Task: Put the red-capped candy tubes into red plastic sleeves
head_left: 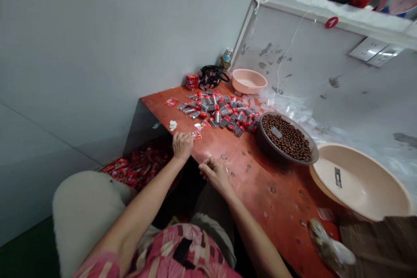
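At the near edge of the red table (250,186), my left hand (183,145) has its fingers bent beside a red printed card (196,134); whether it grips the card is unclear. My right hand (215,173) is a little lower and to the right, fingers curled together at the table edge, and anything between them is too small to make out. Beyond the hands lies a pile of small clear packs with red tops and dark contents (224,110). A crumpled white scrap (173,125) rests left of the card.
A grey bowl of brown beads (286,137) and a large beige basin (365,182) stand to the right. Behind are a pink basin (249,81) and a black patterned bag (210,77). Many red packets (138,167) lie below the table at the left.
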Demonstrator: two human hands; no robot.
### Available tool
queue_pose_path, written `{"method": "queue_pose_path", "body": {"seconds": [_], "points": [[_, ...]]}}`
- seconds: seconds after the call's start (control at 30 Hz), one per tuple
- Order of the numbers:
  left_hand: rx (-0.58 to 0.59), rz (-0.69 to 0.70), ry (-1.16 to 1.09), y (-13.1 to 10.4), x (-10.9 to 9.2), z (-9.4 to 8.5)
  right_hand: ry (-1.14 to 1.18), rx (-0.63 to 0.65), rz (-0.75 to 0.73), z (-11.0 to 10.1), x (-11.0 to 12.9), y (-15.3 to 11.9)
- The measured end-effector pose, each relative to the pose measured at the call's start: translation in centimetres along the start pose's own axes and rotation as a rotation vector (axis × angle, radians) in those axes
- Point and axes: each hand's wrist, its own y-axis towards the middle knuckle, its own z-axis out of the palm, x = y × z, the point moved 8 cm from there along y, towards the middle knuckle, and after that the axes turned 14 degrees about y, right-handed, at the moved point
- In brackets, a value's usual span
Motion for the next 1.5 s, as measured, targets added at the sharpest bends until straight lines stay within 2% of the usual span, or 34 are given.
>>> {"method": "queue_pose_path", "body": {"seconds": [0.1,0.2,0.3,0.43,0.5,0.6,0.67,0.73,0.8,0.9,0.97,1.03,1.13,1.23,1.5], "points": [[0.013,-0.031,-0.007,0.5,0.3,0.6,-0.074,-0.073,-0.054,-2.2,-0.1,-0.9],[0.003,-0.065,-0.020,1.0,0.7,0.5,-0.030,-0.126,-0.027,-4.1,-0.9,-1.9],[-0.058,-0.040,-0.066,0.4,-0.6,-1.6,0.086,-0.199,-0.002,-4.9,-1.1,-2.3],[-0.067,0.242,-0.188,-2.9,-6.4,-5.6,0.391,-0.218,-0.036,-3.8,-0.1,-1.5],[-0.033,0.305,-0.243,-4.9,-8.5,-7.0,0.482,-0.234,-0.081,-3.4,0.8,-1.1],[0.013,0.237,-0.351,-6.8,-9.3,-8.4,0.434,-0.262,-0.158,-3.7,2.1,-0.9],[0.013,0.078,-0.515,-7.2,-8.0,-9.0,0.369,-0.215,-0.185,-3.7,3.0,-1.0],[0.077,-0.125,-0.707,-7.6,-6.2,-8.8,0.338,-0.149,-0.208,-3.7,3.8,-1.3],[0.246,-0.288,-0.761,-8.3,-5.1,-7.9,0.316,-0.039,-0.203,-3.4,4.3,-1.7],[0.552,-0.263,-0.755,-9.9,-6.0,-6.7,0.249,0.135,-0.122,-3.0,3.9,-2.5],[0.687,-0.306,-0.756,-11.2,-6.5,-6.1,0.223,0.215,-0.062,-3.2,3.0,-3.1],[0.772,-0.310,-0.747,-12.3,-7.4,-5.6,0.201,0.278,-0.034,-3.5,2.1,-3.7],[0.875,-0.256,-0.754,-13.4,-9.2,-4.9,0.100,0.302,-0.064,-4.4,1.5,-4.3],[0.923,-0.277,-0.792,-14.0,-10.5,-4.7,-0.002,0.298,-0.125,-5.3,1.8,-4.9],[0.872,-0.399,-0.821,-15.3,-11.6,-5.9,-0.147,0.318,-0.239,-5.2,4.2,-7.0]]}}
